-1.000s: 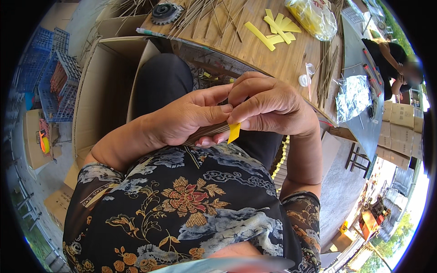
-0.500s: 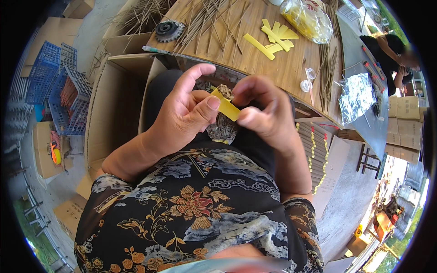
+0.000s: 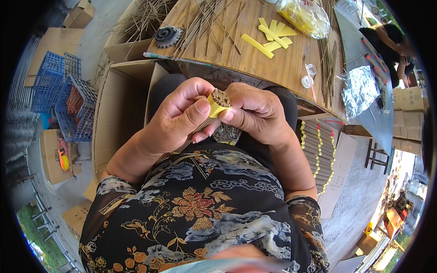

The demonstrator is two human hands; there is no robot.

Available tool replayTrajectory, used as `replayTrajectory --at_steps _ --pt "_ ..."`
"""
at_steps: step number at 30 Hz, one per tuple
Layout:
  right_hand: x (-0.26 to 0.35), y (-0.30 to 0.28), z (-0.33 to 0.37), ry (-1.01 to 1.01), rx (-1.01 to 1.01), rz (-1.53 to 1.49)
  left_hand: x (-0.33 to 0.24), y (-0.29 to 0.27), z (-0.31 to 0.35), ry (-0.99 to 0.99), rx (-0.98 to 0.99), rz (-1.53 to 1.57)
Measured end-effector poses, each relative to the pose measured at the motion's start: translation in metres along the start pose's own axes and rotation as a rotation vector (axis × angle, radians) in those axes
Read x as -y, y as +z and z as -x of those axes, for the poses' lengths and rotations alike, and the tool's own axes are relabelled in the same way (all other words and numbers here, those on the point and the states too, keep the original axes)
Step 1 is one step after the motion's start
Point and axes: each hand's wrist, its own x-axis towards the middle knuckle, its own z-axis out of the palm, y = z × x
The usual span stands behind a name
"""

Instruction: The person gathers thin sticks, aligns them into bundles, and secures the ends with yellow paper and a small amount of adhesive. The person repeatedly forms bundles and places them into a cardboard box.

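Between my hands, above my lap, is a bundle of thin brown sticks (image 3: 221, 97), its rough end facing up. A yellow paper strip (image 3: 216, 110) curves around the bundle just below that end. My left hand (image 3: 184, 113) is closed around the bundle, its thumb pressing on the strip. With thumb and fingers pinched, my right hand (image 3: 252, 109) holds the strip's other end against the bundle's right side. The lower sticks run under my left hand toward my body, partly hidden. More yellow paper strips (image 3: 273, 37) lie loose on the wooden table (image 3: 277, 68) ahead.
Loose brown sticks (image 3: 205, 27), a dark coiled object (image 3: 167, 36) and a clear bag with yellow contents (image 3: 307, 18) are on the table. An open cardboard box (image 3: 120, 109) stands left, beyond it blue crates (image 3: 75, 109). Banded bundles (image 3: 314, 152) lie right. Another person (image 3: 382, 48) is far right.
My right hand has come in to the bundle and pinched the yellow strip. The strip, which stuck out flat to the right, now bends around the bundle. My left index finger has folded down.
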Motion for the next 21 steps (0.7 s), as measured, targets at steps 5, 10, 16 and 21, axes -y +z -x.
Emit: replayTrajectory --at_steps 5,10,16,21 --pt "-0.001 -0.007 -0.003 -0.096 0.038 0.04 0.004 -0.004 -0.002 -0.01 0.149 0.128" --pt "-0.001 -0.015 0.0 -0.061 0.055 0.083 0.003 -0.002 -0.005 -0.041 0.203 0.204" --pt "0.005 -0.011 -0.001 -0.051 -0.127 0.0 0.007 0.0 -0.004 -0.104 0.118 0.112" --pt "0.002 -0.017 0.002 -0.237 -0.057 0.123 -0.008 0.006 -0.01 0.008 0.085 -0.398"
